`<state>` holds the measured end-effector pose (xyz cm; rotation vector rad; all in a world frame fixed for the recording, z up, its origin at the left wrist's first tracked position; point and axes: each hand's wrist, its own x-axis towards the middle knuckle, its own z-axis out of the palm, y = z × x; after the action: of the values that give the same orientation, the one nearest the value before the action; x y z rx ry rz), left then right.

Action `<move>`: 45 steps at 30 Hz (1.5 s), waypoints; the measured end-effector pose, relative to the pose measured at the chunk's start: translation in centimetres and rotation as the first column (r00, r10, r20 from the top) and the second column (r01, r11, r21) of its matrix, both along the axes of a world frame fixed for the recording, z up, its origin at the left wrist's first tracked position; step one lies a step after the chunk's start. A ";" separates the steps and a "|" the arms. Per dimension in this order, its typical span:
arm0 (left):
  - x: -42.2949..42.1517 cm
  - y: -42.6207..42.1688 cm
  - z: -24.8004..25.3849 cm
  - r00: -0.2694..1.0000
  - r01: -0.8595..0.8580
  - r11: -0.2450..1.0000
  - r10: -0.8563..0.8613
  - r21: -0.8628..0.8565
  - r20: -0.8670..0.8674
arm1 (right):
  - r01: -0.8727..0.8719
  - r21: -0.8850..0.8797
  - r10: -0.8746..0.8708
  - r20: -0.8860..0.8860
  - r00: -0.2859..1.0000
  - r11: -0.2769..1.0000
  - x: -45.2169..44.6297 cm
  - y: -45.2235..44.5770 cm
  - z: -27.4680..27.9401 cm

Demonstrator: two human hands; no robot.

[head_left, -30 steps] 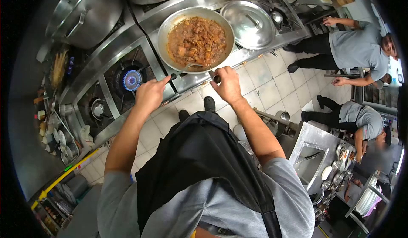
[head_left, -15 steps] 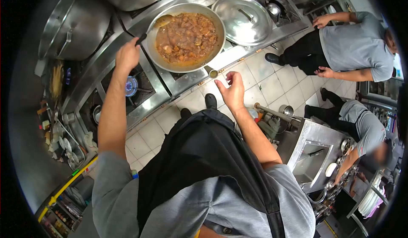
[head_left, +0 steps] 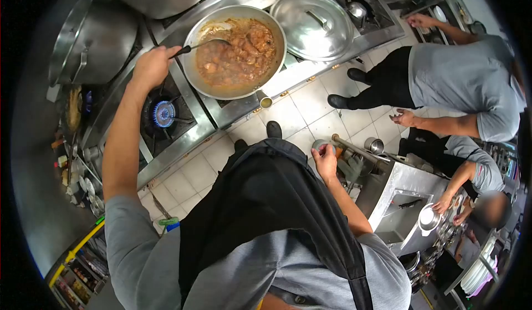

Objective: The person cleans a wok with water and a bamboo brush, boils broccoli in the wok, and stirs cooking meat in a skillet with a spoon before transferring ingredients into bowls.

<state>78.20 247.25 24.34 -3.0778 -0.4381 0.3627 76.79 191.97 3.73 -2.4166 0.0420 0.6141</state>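
Observation:
My left hand is closed around the black handle of a metal cooking spoon. The spoon's head rests in chunky, reddish-brown stewed food inside a wide metal pan on the stove. Steam blurs part of the food. The pan's stubby hollow handle points toward me over the stove's front edge. My right hand hangs in the air over the floor, right of my apron, fingers loosely curled and apart from the thumb, with nothing visible in it.
A lit burner burns left of the pan, below my left forearm. A large lid lies right of the pan. Tall pots stand at back left. Two people are at the right, one handling a bowl by a sink.
The spoon has swept right and into the food from the pan's left side. My right hand has drawn back from near the pan handle. The standing person has shifted, and the other now holds a bowl.

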 end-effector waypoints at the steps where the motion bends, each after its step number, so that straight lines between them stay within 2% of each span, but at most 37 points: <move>1: -1.3 -0.9 0.5 0.999 -0.018 0.998 0.016 0.059 0.036 | -0.003 0.006 0.003 0.002 1.000 1.000 0.2 -0.3 -0.2; 2: -2.4 -1.6 0.9 0.997 -0.039 0.992 0.030 0.118 0.073 | -0.006 0.011 0.006 0.003 1.000 1.000 0.5 -0.4 -0.4; 5: -5.3 -3.1 -0.6 0.966 -0.203 0.976 0.186 0.083 0.180 | -0.029 0.028 0.029 0.003 1.000 0.999 1.3 -0.6 -1.7; 6: -5.5 -3.9 -1.1 0.958 -0.274 0.956 0.262 0.102 0.115 | -0.043 0.023 0.043 -0.001 0.999 0.999 1.6 -0.4 -2.0; 7: -5.5 -4.5 -1.7 0.946 -0.316 0.947 0.312 0.049 0.086 | -0.054 0.016 0.054 -0.005 0.999 0.998 1.8 -0.3 -2.2; 9: -5.6 -4.4 -5.1 0.925 -0.379 0.925 0.379 0.033 0.024 | -0.083 0.015 0.083 -0.009 0.996 0.996 2.4 -0.1 -2.6; 11: -5.0 -6.2 -6.6 0.888 -0.444 0.896 0.435 -0.032 -0.147 | -0.101 0.015 0.101 -0.005 0.995 0.995 2.7 -0.1 -2.8; 12: -5.6 -6.1 -9.7 0.914 -0.381 0.922 0.365 -0.064 -0.180 | -0.091 0.023 0.092 -0.015 0.996 0.996 2.9 -0.2 -2.8; 13: -5.5 -6.7 -10.5 0.934 -0.314 0.944 0.289 -0.098 -0.211 | -0.079 0.030 0.080 -0.025 0.996 0.996 3.0 -0.2 -2.7; 14: -5.4 -6.9 -11.1 0.870 -0.487 0.800 0.411 -0.351 -0.272 | -0.066 0.038 0.067 -0.035 0.997 0.997 3.1 -0.4 -2.7; 15: -5.0 -7.4 -11.8 0.789 -0.611 0.562 0.496 -0.558 -0.364 | -0.054 0.041 0.056 -0.033 0.998 0.998 3.2 -0.7 -3.0; 16: -4.5 -8.2 -11.7 0.699 -0.672 0.259 0.533 -0.694 -0.477 | -0.040 0.042 0.041 -0.032 0.999 0.998 3.1 -1.1 -3.5; 19: -3.5 -8.7 -13.5 0.609 -0.483 -0.037 0.703 -0.875 -0.366 | -0.016 0.020 0.017 -0.061 0.998 1.000 2.3 -2.7 -4.3; 20: -3.3 -7.8 -15.0 0.664 -0.494 0.072 0.675 -0.867 -0.322 | -0.017 0.011 0.017 -0.071 0.997 1.000 2.4 -2.9 -4.3; 21: -3.5 -7.3 -16.6 0.747 -0.431 0.403 0.661 -0.808 -0.069 | -0.010 0.013 0.011 -0.073 0.997 1.000 2.5 -3.2 -4.2; 22: -3.5 -7.7 -16.6 0.813 -0.340 0.686 0.558 -0.643 0.166 | -0.004 0.015 0.005 -0.077 0.997 1.000 2.5 -3.5 -4.0; 23: -3.5 -8.0 -16.5 0.854 -0.233 0.890 0.380 -0.393 0.356 | 0.001 0.017 0.001 -0.082 0.997 1.000 2.4 -3.8 -3.8; 24: -3.8 -8.2 -16.4 0.878 -0.283 0.888 0.392 -0.362 0.274 | 0.003 0.001 -0.003 -0.085 0.996 1.000 2.3 -4.2 -4.2; 26: -3.5 -11.1 -9.9 0.902 -0.376 0.882 0.418 -0.284 0.107 | 0.005 -0.027 -0.007 -0.088 0.996 1.000 2.4 -4.9 -5.3; 29: -5.4 -10.8 -10.0 0.925 -0.148 0.982 0.179 -0.114 0.334 | -0.005 -0.026 0.002 -0.091 0.996 1.000 2.5 -5.3 -5.8; 30: -6.1 -10.8 -9.9 0.919 -0.141 0.982 0.177 -0.125 0.351 | -0.002 -0.028 -0.001 -0.103 0.995 1.000 2.5 -5.4 -6.1; 32: -7.4 -11.9 -6.4 0.907 -0.126 0.981 0.174 -0.148 0.384 | 0.005 -0.031 -0.009 -0.128 0.992 1.000 2.5 -5.5 -6.3; 35: -9.5 -14.0 -3.5 0.919 -0.135 0.982 0.173 -0.131 0.353 | -0.012 -0.062 0.003 -0.148 0.989 0.998 2.1 -5.9 -6.9; 36: -10.3 -14.9 -3.4 0.907 -0.115 0.977 0.177 -0.180 0.381 | -0.011 -0.075 -0.001 -0.157 0.988 0.997 2.1 -6.1 -7.0; 39: -11.2 -16.8 -4.8 0.948 -0.113 0.955 0.186 -0.274 0.257 | -0.012 -0.097 -0.004 -0.167 0.986 0.995 2.3 -6.1 -6.7; 40: -11.1 -16.7 -6.5 0.964 -0.112 0.965 0.163 -0.235 0.212 | -0.018 -0.093 0.003 -0.163 0.987 0.995 2.4 -6.4 -7.1; 43: -9.5 -14.9 -11.7 0.952 -0.213 0.970 0.233 -0.116 0.198 | -0.050 -0.126 0.029 -0.165 0.986 0.991 3.5 -7.1 -8.1; 45: -9.0 -13.7 -12.4 0.931 -0.244 0.968 0.253 -0.067 0.262 | -0.043 -0.149 0.017 -0.171 0.985 0.988 4.0 -7.5 -8.3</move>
<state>69.25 233.55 11.91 -3.1179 -0.8423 -0.0526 80.78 184.47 -4.56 -2.5089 0.1279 0.8575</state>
